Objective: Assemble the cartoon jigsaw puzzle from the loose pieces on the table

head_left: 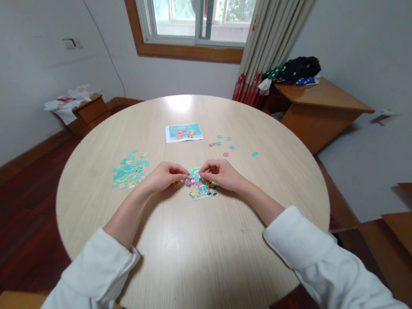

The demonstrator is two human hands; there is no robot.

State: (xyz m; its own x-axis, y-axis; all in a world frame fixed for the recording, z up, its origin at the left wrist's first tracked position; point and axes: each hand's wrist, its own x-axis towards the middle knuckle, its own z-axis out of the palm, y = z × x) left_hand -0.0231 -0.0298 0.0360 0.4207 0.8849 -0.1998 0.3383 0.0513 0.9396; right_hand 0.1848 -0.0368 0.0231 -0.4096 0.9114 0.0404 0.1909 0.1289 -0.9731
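Observation:
A partly joined jigsaw puzzle [202,189] with a colourful cartoon print lies flat on the round wooden table [188,255], between my hands. My left hand [166,175] is closed, thumb and fingers pinched on a pink puzzle piece at the puzzle's left side. From the right, my right hand [223,173] reaches over the puzzle's upper part and covers some of it. Its thumb and forefinger are pinched together at the upper middle; any piece between them is too small to make out.
Many loose teal and pale pieces [130,170] form a pile on the left. Several scattered pieces [226,154] lie to the right, with one teal piece [254,154] farther out. Behind the puzzle is a printed reference picture [184,132]. A wooden cabinet [319,107] stands beyond the table's right edge.

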